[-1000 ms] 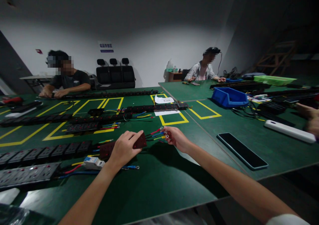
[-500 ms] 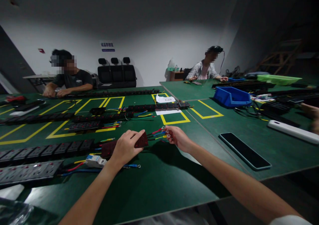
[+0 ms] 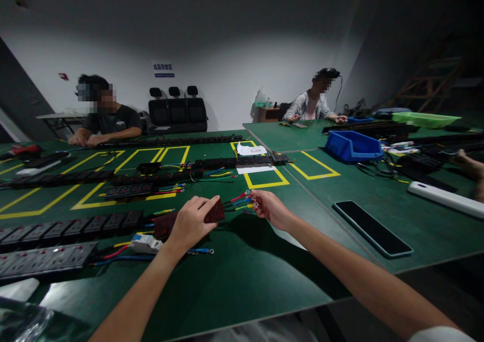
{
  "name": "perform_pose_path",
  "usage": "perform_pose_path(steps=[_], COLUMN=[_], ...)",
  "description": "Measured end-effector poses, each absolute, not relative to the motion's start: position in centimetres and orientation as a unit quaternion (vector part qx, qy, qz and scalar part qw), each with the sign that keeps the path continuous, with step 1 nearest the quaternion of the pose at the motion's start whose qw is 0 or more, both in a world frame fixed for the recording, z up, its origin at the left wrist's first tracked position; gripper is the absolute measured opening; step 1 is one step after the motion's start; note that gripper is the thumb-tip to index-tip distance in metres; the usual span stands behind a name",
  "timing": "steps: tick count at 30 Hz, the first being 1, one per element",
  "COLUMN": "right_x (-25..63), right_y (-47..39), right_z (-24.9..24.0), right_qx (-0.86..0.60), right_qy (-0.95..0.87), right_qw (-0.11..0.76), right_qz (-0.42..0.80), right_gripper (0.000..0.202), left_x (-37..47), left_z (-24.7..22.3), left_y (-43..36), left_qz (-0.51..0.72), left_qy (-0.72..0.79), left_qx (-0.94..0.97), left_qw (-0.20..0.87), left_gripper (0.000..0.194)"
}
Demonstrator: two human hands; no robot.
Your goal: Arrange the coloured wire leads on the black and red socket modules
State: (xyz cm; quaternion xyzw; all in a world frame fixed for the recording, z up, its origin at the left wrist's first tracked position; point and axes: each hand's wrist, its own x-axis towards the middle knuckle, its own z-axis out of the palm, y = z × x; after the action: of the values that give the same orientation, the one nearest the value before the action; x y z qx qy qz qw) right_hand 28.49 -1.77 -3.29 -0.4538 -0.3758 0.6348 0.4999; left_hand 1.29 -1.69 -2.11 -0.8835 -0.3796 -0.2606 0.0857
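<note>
My left hand [image 3: 193,220] is closed over a dark red socket strip [image 3: 216,212], its thumb and fingers on either side. From the strip's right end run short red, blue and yellow-green wires [image 3: 239,201] tipped with ring terminals. My right hand [image 3: 271,210] pinches these wires near their ends between thumb and fingers. Left of my hands lie a black socket strip [image 3: 71,231] and a grey socket strip [image 3: 45,260]. A small white circuit breaker [image 3: 145,243] sits by my left wrist, and a blue wire with a ring terminal [image 3: 206,251] sticks out below.
A phone [image 3: 372,228] lies right of my forearm, near a white bar [image 3: 446,200]. Farther back are a blue bin [image 3: 353,148], more socket strips [image 3: 128,190] and paper [image 3: 251,150]. Two people sit across the green table [image 3: 257,291]; another person's hand [image 3: 471,163] shows at the right edge.
My hands keep nearly the same grip and place, with only a slight shift at the wire ends. The other person's hand at the right edge has moved slightly.
</note>
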Motion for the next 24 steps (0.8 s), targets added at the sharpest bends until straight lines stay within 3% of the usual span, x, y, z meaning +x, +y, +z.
perform_pose_path(steps=[11, 24], right_x=[28.69, 28.55], right_y=[-1.71, -2.21], right_z=[-3.51, -2.98], right_qx=[-0.448, -0.473], right_qy=[-0.396, -0.477], right_qw=[0.500, 0.528], right_qz=[0.626, 0.520], right_gripper=[0.030, 0.023], left_x=[1.30, 1.24], left_z=[-2.18, -2.11], left_y=[-1.63, -1.66], left_qz=[-0.258, -0.261], left_qy=[-0.383, -0.385], left_qx=[-0.883, -0.881], left_qw=[0.081, 0.085], left_gripper=[0.072, 0.073])
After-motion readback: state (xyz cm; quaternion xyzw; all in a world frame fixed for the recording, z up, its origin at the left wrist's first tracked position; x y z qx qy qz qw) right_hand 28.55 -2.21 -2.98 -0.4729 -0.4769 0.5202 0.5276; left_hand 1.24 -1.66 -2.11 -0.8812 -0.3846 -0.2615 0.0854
